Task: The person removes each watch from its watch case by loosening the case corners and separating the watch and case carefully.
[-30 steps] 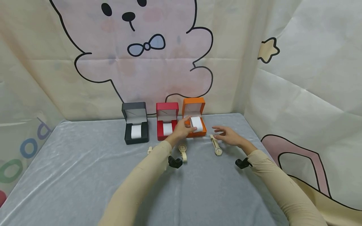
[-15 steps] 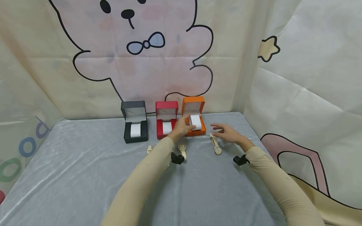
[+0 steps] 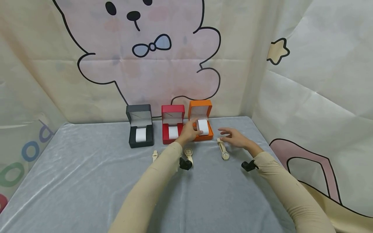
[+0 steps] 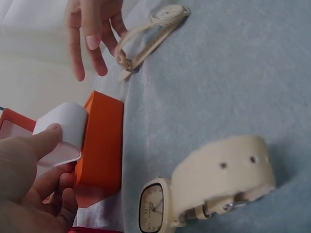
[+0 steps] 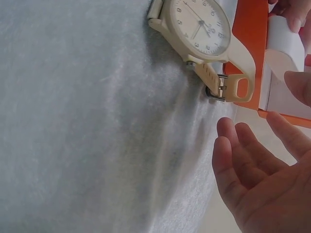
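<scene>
My left hand (image 3: 188,132) pinches a white watch cushion (image 4: 68,124) at the open orange watch box (image 3: 200,103). In the left wrist view its thumb lies on the cushion's top, with the other fingers curled below, beside the box wall. The cushion sits tilted and partly raised out of the box. My right hand (image 3: 235,139) hovers with loosely bent fingers, holding nothing, beside a cream watch with a round dial (image 5: 201,29). A cream watch with a squarish dial (image 4: 223,170) lies below my left wrist. A third cream watch (image 3: 155,156) is partly hidden by my left sleeve.
An open red watch box (image 3: 165,134) and an open black one (image 3: 132,139) stand left of the orange box, each with a white cushion inside. A grey cloth (image 3: 87,181) covers the table. Printed curtains (image 3: 233,81) hang close behind and at the sides.
My left forearm and wrist have shifted slightly right, uncovering more of the third watch. The fingers remain on the cushion. My right hand has barely moved.
</scene>
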Motion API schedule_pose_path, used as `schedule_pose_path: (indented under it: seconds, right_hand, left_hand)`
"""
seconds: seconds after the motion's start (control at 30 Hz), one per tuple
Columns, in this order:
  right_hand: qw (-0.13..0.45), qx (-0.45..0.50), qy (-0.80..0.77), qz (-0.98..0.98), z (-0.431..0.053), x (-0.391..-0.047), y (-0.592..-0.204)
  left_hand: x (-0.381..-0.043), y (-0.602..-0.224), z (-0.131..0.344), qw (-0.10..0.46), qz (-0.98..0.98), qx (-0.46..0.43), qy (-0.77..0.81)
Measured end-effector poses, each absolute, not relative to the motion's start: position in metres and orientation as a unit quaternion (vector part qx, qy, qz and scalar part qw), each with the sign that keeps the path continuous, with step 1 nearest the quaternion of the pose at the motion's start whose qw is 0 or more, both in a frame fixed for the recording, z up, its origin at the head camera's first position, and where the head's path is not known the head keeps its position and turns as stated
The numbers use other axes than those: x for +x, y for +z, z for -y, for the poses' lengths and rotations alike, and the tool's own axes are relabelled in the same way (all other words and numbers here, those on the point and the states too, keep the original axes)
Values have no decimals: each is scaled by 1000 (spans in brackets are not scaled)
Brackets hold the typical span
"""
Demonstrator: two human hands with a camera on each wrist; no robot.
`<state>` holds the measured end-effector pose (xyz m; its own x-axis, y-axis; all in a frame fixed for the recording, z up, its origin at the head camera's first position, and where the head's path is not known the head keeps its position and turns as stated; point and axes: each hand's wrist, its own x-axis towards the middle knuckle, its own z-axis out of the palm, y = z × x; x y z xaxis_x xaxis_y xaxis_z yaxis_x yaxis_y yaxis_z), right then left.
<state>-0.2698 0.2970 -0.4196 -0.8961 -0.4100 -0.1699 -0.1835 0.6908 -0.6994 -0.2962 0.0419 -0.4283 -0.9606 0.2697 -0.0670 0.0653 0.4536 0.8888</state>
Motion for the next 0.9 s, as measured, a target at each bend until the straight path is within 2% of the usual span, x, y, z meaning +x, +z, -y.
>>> schedule_pose_path:
  seconds: [0.3,0.6,0.9]
  right_hand:
    - [139,-185,-359,-904,-303,-270,-426]
    - [145,-171,-354,-908,-300,-267,-418]
    - [139,-176,-357,-907,-308,-274,-427]
  left_hand:
    - [-297,-434,-47,77,-871,97,475]
    - [-296,-437,-46,48,-883,114,453]
    - [-301,-444,-46,21,-891,131,435]
